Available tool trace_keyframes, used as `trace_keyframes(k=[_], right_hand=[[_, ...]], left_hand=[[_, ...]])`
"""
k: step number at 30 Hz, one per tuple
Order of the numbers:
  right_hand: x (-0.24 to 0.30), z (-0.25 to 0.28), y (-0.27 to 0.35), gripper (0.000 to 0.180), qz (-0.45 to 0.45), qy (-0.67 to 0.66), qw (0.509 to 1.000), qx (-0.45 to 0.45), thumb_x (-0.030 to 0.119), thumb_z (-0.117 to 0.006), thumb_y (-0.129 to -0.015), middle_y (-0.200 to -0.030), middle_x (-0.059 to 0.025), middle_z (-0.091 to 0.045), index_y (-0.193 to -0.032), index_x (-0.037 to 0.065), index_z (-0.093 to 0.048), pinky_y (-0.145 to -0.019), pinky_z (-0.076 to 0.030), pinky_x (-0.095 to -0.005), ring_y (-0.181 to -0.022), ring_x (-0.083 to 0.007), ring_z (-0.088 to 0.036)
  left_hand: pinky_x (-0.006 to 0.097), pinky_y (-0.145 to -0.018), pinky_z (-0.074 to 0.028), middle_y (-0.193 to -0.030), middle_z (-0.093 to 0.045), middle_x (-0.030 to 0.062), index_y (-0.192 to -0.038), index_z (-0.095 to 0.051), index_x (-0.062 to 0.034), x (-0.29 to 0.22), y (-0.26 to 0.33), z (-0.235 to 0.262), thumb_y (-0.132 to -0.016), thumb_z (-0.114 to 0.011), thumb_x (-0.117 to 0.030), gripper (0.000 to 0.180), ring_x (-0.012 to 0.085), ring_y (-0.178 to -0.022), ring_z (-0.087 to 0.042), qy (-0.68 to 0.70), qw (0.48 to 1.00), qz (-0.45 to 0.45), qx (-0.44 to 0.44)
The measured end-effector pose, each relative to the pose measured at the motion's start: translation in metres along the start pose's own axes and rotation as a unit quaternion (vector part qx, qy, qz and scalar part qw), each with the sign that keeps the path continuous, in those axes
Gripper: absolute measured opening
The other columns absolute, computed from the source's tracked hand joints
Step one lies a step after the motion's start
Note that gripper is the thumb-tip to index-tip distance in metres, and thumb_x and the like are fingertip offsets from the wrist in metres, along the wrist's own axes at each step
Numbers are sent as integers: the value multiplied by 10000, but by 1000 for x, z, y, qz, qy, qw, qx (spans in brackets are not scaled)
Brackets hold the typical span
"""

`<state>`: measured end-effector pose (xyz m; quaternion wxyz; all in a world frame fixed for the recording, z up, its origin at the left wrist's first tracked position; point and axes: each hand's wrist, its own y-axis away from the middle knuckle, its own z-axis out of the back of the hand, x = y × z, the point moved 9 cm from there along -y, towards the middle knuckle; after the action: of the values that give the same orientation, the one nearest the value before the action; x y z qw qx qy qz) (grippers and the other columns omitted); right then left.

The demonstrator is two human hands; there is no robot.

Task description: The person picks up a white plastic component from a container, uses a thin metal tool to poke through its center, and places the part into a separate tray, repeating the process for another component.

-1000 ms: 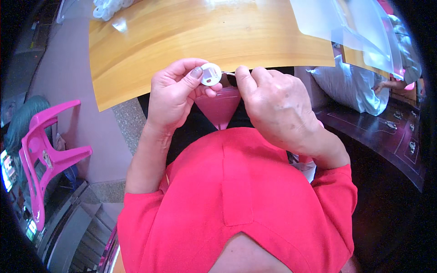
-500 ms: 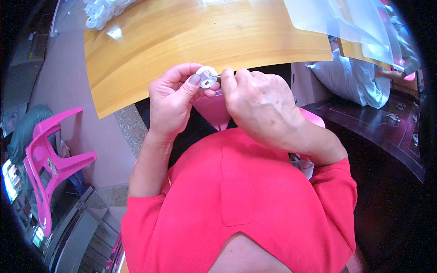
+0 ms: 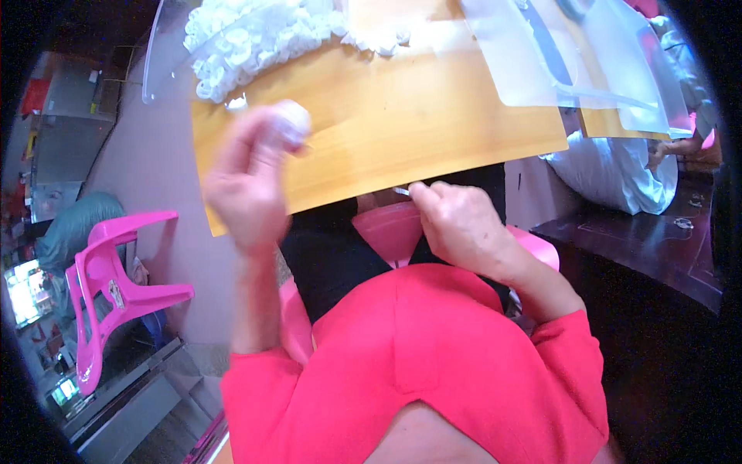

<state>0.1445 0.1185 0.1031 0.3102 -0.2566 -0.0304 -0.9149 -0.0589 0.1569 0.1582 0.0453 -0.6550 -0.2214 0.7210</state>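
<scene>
While our left hand [image 3: 251, 182] is raised over the near left part of the wooden table [image 3: 433, 116], its shape is smeared by blur, yet we can make out the fingers curled around a small white round piece [image 3: 292, 121] held at the fingertips, above the tabletop. Our right hand [image 3: 462, 224] sits lower, just past the near edge of the table and above our lap, with thumb and forefinger pinched together on a thin, small pale sliver [image 3: 402, 190] that sticks out to the left; what that sliver is we cannot tell. Between our hands, below the table edge, a pink funnel-shaped thing [image 3: 390, 232] shows against dark cloth.

At the far left of the table lies a heap of small white pieces [image 3: 263, 31], partly under a clear plastic sheet [image 3: 166, 54]. More clear plastic bags [image 3: 587, 62] lie across the far right of the table. To the left of us, well apart from the table, a pink plastic chair [image 3: 108, 286] stands on the floor. To the right, beyond the table's corner, another person in white clothing [image 3: 618, 170] is partly in view beside a dark wooden surface [image 3: 649, 247].
</scene>
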Motion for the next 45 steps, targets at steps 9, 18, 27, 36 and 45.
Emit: trace_keyframes(k=[9, 18, 27, 36, 45], right_hand=[[-10, -38, 20, 117, 12, -39, 997, 63, 41, -570, -747, -702, -187, -612, -847, -18, -574, -574, -528, -424, -655, -345, -637], [-19, -39, 22, 120, 16, -38, 998, 47, 53, -585, -719, -709, -181, -618, -821, -5, -565, -581, -533, -414, -653, -336, -641], [-19, -38, 23, 121, 16, -31, 998, 59, 65, -569, -728, -723, -182, -626, -821, -12, -570, -601, -538, -404, -677, -324, -652], [-49, -9, 10, 198, -113, -399, 905, -95, 5, -574, -871, -773, -102, -661, -1052, -48, -633, -641, -506, -263, -694, -135, -631], [-53, -40, 9, 170, -210, -581, 786, -28, 68, -578, -892, -748, -15, -643, -1002, -34, -658, -570, -441, -192, -631, -47, -542]], left_hand=[[273, -741, -490, -985, -645, 78, -1100, -648, -39, -84, -144, -6, -819, -706, -128, 301, 189, -865, -608, -458, 831, -299, -101], [396, -676, -506, -822, -642, 194, -979, -650, 33, 76, -98, -111, -795, -680, -195, 294, 296, -742, -632, -372, 920, -102, 77], [392, -644, -521, -698, -650, 185, -916, -670, 15, 96, -100, -100, -760, -656, -169, 241, 317, -645, -650, -426, 902, -64, 26], [193, -565, -442, -832, -673, 68, -978, -643, 34, 100, 29, -66, -822, -674, -50, 180, 89, -671, -604, 75, 940, 326, 72], [231, -761, -516, -923, -682, 96, -1018, -646, 62, 84, 103, -75, -854, -646, -10, 179, 119, -814, -639, 184, 920, 321, 129]])
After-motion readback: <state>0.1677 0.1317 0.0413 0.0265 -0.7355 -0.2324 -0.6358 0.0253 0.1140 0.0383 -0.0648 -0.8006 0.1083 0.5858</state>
